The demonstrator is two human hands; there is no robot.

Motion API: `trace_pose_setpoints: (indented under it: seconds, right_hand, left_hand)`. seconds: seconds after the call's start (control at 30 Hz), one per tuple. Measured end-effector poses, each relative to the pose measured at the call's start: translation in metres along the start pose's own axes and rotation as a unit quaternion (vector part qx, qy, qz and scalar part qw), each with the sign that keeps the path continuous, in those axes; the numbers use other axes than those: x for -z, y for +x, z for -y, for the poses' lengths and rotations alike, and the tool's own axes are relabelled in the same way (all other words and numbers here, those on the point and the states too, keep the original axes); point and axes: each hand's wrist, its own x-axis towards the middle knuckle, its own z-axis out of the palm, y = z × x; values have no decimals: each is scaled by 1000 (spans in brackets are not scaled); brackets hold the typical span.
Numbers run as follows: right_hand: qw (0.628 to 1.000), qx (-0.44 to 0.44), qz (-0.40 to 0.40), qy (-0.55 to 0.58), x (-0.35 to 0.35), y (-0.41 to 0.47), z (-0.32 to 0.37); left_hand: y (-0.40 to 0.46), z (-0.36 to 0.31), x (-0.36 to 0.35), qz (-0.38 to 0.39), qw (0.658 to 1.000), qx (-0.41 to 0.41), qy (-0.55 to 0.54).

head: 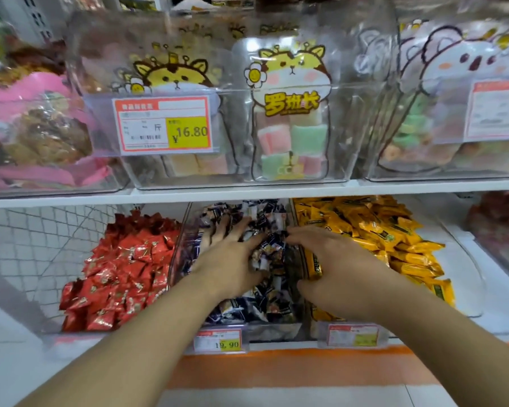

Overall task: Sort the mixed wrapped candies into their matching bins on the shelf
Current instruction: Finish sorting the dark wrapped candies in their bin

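Three clear bins stand side by side on the lower shelf. The left one holds red wrapped candies (124, 268), the middle one dark blue and white candies (265, 292), the right one yellow candies (379, 227). Both hands are inside the middle bin (180, 239). My left hand (229, 254) lies flat on the dark candies with its fingers spread and holds nothing. My right hand (344, 259) reaches leftward, its fingers and thumb curled around a yellow wrapped candy (313, 264) near the divider with the yellow bin.
The upper shelf edge (247, 193) hangs just above the bins, carrying clear tubs of bagged marshmallows (288, 136). Price tags (221, 340) clip to the bins' fronts. A wire basket (41, 245) stands left of the red bin. A white shelf surface (453, 259) lies to the right.
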Motion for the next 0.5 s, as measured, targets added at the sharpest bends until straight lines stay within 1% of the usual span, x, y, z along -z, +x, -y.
trace_pose_setpoints:
  seconds: [0.23, 0.5]
  right_hand:
    - [1000, -7, 10, 19, 5, -4, 3]
    - [1000, -4, 19, 5, 5, -10, 5]
  left_hand:
    - [-12, 0, -8, -22, 998, -47, 35]
    - [-33, -5, 6, 11, 996, -87, 11]
